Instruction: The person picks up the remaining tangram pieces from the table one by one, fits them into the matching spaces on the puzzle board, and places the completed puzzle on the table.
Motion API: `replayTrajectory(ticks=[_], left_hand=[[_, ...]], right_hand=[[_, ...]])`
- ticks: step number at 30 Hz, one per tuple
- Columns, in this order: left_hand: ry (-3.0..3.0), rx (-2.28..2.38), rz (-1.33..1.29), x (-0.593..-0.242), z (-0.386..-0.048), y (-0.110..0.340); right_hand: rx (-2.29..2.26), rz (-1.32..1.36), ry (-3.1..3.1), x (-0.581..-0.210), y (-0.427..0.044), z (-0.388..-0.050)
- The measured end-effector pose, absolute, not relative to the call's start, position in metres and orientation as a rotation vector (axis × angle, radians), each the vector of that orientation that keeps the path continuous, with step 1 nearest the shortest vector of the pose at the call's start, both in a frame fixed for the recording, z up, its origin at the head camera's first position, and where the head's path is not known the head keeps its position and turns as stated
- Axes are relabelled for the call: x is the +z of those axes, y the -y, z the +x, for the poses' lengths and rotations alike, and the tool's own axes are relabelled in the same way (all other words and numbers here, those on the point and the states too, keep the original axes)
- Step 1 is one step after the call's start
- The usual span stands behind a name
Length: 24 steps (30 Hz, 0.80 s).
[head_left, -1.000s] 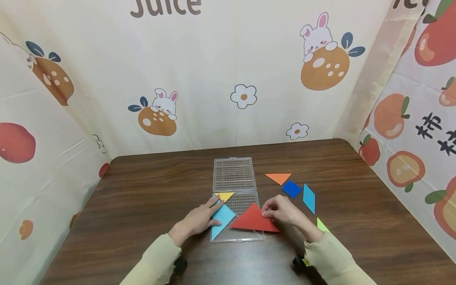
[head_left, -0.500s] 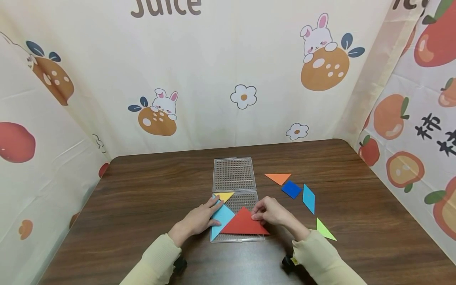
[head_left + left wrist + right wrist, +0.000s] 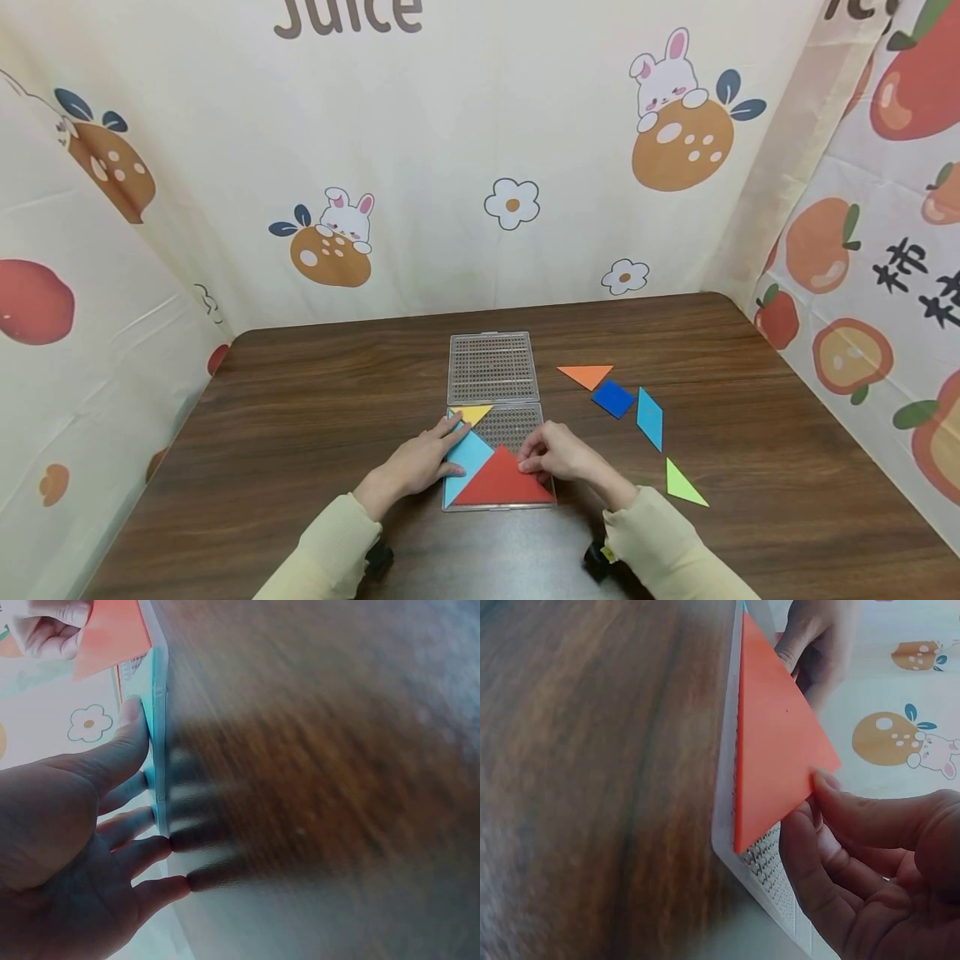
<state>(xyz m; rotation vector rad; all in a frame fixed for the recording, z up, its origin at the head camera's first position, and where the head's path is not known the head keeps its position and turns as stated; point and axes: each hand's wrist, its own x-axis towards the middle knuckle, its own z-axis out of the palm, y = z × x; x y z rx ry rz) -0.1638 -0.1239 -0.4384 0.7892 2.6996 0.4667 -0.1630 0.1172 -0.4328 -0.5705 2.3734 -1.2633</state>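
Note:
The right hand (image 3: 558,454) pinches a large red triangle tangram piece (image 3: 502,482) by its right edge, between thumb and fingers. In the right wrist view, the pinched side of this triangle (image 3: 780,742) is tilted up off the perforated base, with its long edge along the front rim of the clear case (image 3: 513,425). The left hand (image 3: 420,458) rests with spread fingers on a large light blue triangle (image 3: 472,454) at the case's left side; the left wrist view shows the fingertips along that edge. A small yellow triangle (image 3: 476,412) lies in the case's upper left corner, partly beside the fingertips.
Right of the case lie an orange triangle (image 3: 588,375), a dark blue square (image 3: 613,399), a blue parallelogram (image 3: 650,418) and a lime green triangle (image 3: 683,483). The case's other perforated half (image 3: 492,367) is folded open behind. Printed curtains surround the brown table (image 3: 315,375).
The right hand has moved left and slightly toward the person, bringing the red triangle against the light blue one along the case's front. The left hand has stayed put.

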Motion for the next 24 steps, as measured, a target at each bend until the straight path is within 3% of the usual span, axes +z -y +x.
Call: replayTrajectory(ticks=[24], left_hand=[[-2.694, 0.494, 0.8, -0.4381, -0.1639, 0.1242]], right_hand=[[-1.18, -0.495, -2.509, -0.4382, -0.1072, -0.1586]])
